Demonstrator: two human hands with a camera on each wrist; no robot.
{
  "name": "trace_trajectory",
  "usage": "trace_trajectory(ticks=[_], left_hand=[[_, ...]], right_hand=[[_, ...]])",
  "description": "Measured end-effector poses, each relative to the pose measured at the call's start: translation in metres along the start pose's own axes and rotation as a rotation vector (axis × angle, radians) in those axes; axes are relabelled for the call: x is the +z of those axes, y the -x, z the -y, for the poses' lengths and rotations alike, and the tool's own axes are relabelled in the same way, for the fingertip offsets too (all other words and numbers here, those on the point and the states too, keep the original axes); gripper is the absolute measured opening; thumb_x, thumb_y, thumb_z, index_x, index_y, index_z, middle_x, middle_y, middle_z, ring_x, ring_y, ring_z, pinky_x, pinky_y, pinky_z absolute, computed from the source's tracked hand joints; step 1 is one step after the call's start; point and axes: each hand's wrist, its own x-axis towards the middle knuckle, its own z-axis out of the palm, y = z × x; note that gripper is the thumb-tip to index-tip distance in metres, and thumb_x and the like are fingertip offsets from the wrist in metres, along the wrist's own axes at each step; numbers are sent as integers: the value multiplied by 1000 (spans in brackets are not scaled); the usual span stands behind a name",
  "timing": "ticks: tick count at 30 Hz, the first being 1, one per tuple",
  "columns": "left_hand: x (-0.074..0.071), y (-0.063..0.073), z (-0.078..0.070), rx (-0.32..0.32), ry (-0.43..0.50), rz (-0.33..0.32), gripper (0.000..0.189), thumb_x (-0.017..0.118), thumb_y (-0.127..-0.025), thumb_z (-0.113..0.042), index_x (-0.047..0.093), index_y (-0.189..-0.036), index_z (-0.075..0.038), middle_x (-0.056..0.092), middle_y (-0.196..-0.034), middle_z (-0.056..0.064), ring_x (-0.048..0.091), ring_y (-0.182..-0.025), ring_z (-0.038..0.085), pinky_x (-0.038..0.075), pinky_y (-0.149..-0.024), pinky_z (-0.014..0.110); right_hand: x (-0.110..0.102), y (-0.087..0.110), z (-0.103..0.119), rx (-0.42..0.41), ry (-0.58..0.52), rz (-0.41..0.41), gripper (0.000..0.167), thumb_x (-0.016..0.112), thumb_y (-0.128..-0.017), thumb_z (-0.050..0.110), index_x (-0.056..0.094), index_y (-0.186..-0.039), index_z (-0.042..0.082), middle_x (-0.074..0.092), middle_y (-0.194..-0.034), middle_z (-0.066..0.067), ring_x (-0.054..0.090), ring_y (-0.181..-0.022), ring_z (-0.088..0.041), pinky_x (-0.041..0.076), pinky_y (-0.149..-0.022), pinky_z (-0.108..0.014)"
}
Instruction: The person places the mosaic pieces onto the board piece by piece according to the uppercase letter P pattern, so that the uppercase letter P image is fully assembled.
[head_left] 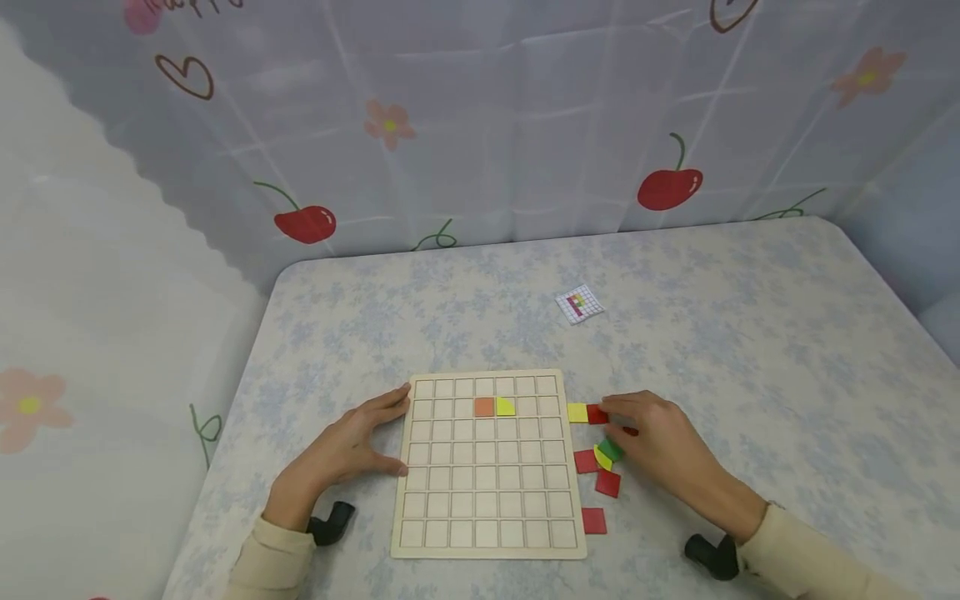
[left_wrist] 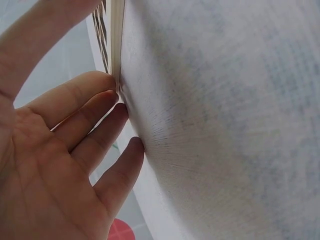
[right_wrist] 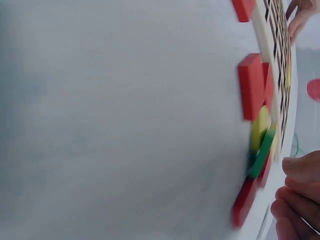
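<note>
A pale wooden grid board (head_left: 487,479) lies flat on the table. In its second row sit an orange square tile (head_left: 484,407) and a yellow rounded tile (head_left: 506,407). My left hand (head_left: 348,446) rests against the board's left edge, thumb and fingers spread; the left wrist view shows its fingertips touching the edge and tabletop. My right hand (head_left: 660,437) hovers right of the board, fingers loosely bent, its fingertips at a red tile (head_left: 597,414) beside a yellow tile (head_left: 577,413). Whether they touch it is unclear. Below its fingers lies a green tile (right_wrist: 263,152).
More red tiles (head_left: 594,521) lie along the board's right side, and a yellow piece (head_left: 602,457) touches the green one. Behind the board lies a small card (head_left: 579,304) printed with a coloured grid pattern. A patterned curtain (head_left: 480,125) hangs behind the table.
</note>
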Motion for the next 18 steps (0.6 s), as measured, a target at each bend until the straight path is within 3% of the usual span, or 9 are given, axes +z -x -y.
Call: trace_trajectory(ticks=[8, 18], left_hand=[[-3, 1, 1, -13, -15, -12, 98, 90, -70, -31, 40, -150, -5, 23, -162, 3, 24, -146, 35, 37, -104, 59], [0, 0, 0, -10, 9, -2, 98, 90, -70, -30, 40, -150, -5, 23, -162, 3, 23, -146, 35, 35, -106, 58]], right_hand=[[-6, 25, -16, 57, 38, -27, 32, 83, -77, 5, 75, -108, 2, 72, -106, -12, 65, -100, -33, 55, -80, -51], [-1, 29, -21, 62, 58, -18, 30, 85, -74, 2, 76, -102, 3, 72, -102, -10, 66, -98, -31, 55, -81, -50]])
